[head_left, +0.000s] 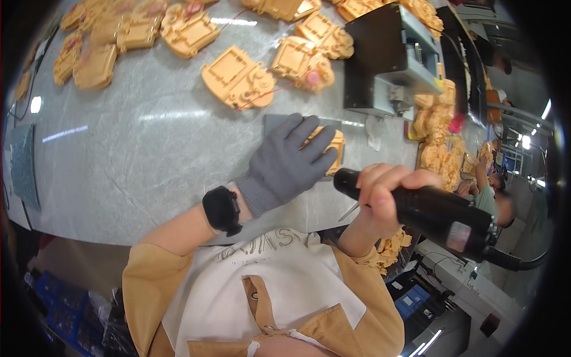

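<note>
My left hand (pixel 288 157), in a grey knit glove, lies palm down with its fingers spread over a yellow-orange plastic housing (pixel 337 149). Most of that housing is hidden under the glove, and so is my thumb. Beneath them a dark grey pad (pixel 273 122) shows on the table. My bare right hand (pixel 386 187) is wrapped round a black electric screwdriver (pixel 437 217), held tilted with its nose toward the housing. A cable leaves its rear end at the right. Whether its tip touches anything cannot be made out.
Several similar housings (pixel 238 77) with thin red wires lie across the far side of the grey table (pixel 148 160). A black and grey metal device (pixel 380 65) stands right of them. More orange parts (pixel 440 154) are heaped at the right, where another person's arm (pixel 482 175) shows.
</note>
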Tool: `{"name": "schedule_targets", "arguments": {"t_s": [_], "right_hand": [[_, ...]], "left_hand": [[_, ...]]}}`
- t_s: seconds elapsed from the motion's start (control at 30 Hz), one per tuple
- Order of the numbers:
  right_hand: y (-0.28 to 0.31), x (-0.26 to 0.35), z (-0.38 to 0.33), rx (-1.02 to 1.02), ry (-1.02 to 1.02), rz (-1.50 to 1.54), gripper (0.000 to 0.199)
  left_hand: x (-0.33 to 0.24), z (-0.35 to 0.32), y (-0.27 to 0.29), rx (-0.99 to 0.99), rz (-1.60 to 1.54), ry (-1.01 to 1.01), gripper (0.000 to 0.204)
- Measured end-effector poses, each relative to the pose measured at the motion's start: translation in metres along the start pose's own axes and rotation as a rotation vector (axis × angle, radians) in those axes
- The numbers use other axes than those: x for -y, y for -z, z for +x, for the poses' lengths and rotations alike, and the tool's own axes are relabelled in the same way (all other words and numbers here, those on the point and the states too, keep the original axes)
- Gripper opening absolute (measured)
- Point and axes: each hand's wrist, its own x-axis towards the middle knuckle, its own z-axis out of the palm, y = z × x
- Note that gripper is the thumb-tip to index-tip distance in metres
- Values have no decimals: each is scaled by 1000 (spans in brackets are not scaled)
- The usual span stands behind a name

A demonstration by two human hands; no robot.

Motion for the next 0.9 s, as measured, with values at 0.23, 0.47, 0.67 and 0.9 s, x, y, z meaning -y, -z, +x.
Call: {"name": "schedule_targets", "arguments": {"t_s": [0.23,0.47,0.67,0.9], "right_hand": [[74,25,40,-431,194,185,48],[86,-26,104,-526,236,-323,36],[62,-3,59,-398,57,-28,39],[-3,24,-7,33,46,203,40]], "left_hand": [[-9,-11,40,76,-310,115,61],[6,-32,25,37,-235,259,67],[10,-35,25,58,-311,289,67],[10,-35,21,15,-311,249,67]]}}
